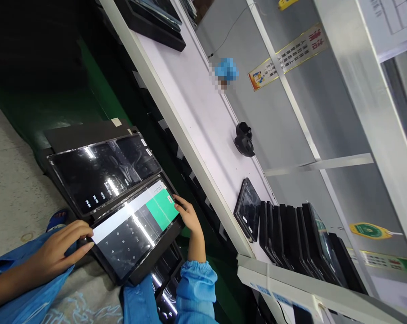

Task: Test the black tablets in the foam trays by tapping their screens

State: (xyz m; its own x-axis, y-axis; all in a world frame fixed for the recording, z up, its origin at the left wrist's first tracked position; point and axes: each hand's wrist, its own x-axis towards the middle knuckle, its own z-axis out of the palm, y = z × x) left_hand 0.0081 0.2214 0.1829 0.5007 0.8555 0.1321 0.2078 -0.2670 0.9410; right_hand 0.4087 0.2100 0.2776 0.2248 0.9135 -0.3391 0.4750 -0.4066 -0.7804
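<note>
The bench [203, 121] slants across the frame. At lower left of centre, you appear to be steadying the lit tablet [134, 230]: left hand [60, 244] at one end, thumb and finger parted, right hand [190, 218] at the other; whether either pinches is unclear. Moving it would call for even support.

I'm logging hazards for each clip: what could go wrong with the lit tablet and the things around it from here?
The lit tablet might slip or tilt, since the left hand and right hand have their fingers only near its edges.

The dark tablet lies close alongside, so a shift could knock their edges together.

On the bench, the row of black slabs appears to stand on edge; a bump could perhaps topple it.
</note>
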